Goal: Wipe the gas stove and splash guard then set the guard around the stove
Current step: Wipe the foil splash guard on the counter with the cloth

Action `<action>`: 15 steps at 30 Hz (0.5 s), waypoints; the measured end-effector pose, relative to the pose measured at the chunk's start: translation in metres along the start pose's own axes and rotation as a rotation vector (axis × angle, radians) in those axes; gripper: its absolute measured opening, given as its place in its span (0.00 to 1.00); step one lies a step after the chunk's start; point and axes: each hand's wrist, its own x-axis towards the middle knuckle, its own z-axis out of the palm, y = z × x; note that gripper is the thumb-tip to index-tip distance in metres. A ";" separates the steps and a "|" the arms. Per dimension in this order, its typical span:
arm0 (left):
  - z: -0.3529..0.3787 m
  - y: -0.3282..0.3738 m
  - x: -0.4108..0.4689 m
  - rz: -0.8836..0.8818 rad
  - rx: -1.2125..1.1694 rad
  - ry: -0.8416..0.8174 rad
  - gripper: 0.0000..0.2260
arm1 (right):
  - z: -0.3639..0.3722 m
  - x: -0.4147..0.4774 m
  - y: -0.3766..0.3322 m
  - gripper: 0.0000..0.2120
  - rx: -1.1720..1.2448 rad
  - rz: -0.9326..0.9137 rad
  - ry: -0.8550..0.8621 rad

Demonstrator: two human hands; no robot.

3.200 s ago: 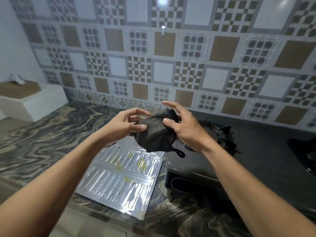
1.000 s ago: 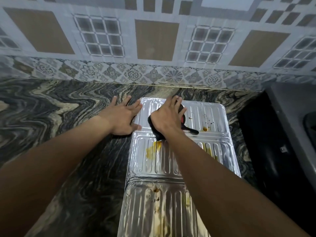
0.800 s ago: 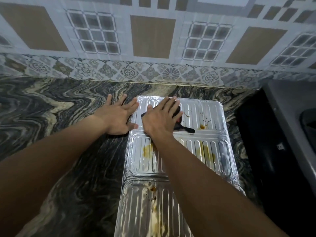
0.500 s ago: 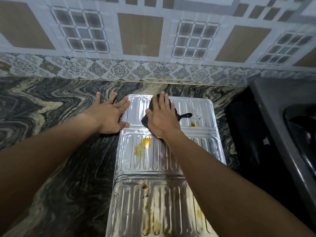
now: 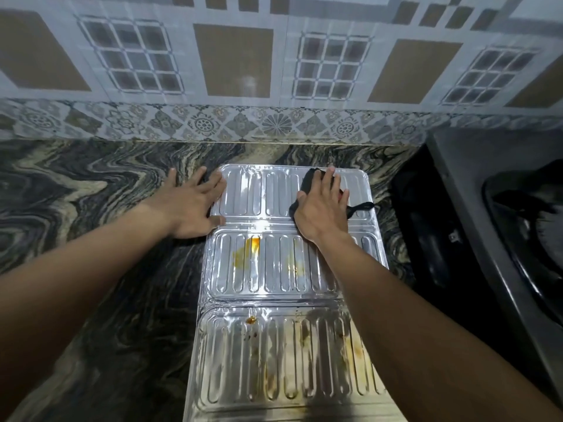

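The silver ribbed splash guard [image 5: 274,269] lies flat on the marbled counter, unfolded in several panels, with yellow and brown stains on the middle and near panels. My right hand [image 5: 321,208] presses a dark cloth [image 5: 307,181] flat onto the right side of the far panel; a loop of the cloth [image 5: 361,206] trails to the right. My left hand [image 5: 190,205] lies flat with fingers spread on the counter, its fingertips and thumb on the guard's far-left edge. The gas stove [image 5: 502,239] stands at the right, dark, with a burner partly in view.
The marbled counter [image 5: 91,208] stretches to the left and behind the guard. A patterned tile wall [image 5: 231,62] rises at the back. A dark gap [image 5: 426,239] separates the guard from the stove's side.
Since a second ago my right hand has slid the cloth from the left-middle of the far panel to its right side. The left hand has stayed at the guard's left edge.
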 end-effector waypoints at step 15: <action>0.030 0.000 0.000 0.073 0.021 0.145 0.38 | 0.018 -0.013 -0.024 0.29 -0.009 -0.196 0.007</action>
